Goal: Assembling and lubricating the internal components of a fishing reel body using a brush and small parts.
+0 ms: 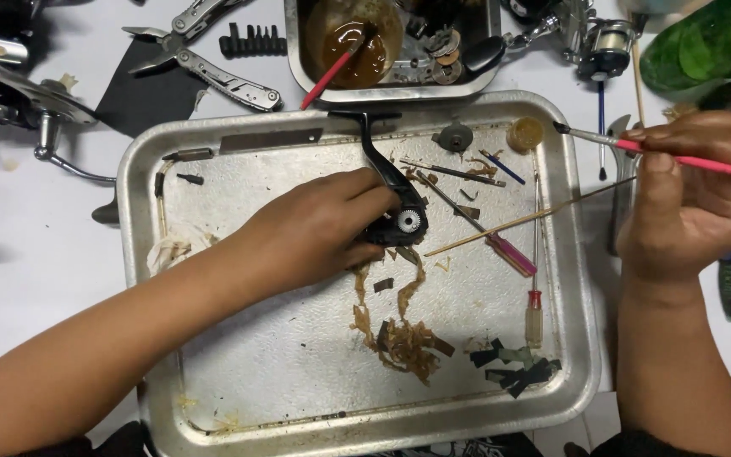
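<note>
Head view: left hand (319, 224) has its fingers clamped on the black reel body (398, 222), pinning it to the metal tray (298, 355) near centre, white gear (409, 221) facing up so it's accessible. Right hand (691, 199), at the tray's right edge, pinches a pink-handled brush (670, 156), bristles pointing left, fingers together on the shaft. Small screwdrivers (513, 254) sit just right of the reel. Far side: pan of brown grease (357, 42) and multitool pliers (200, 51).

Two metal trays (141, 169), two red-handled brushes (687, 159), two small screwdrivers (511, 252), one multi-tool (200, 51) at eleven o'clock.
</note>
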